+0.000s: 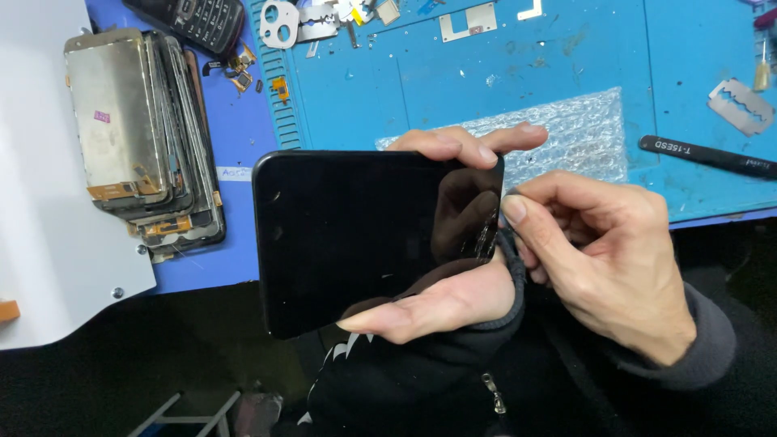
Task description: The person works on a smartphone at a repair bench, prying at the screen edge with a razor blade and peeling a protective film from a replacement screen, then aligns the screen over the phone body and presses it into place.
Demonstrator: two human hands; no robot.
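My left hand holds a black smartphone from behind, glossy dark face toward me. Its thumb lies along the lower edge and its fingertips curl over the top right edge. My right hand is at the phone's right end, with thumb and forefinger pinched on a small thin dark tool at the phone's upper right corner. The tool's tip is too small to make out. Both hands hover above the near edge of the blue work mat.
A stack of stripped phone display panels lies at the left, partly on a white board. A sheet of bubble wrap sits behind the hands. Black tweezers, a razor blade, a dark keypad phone and small metal parts lie about the mat.
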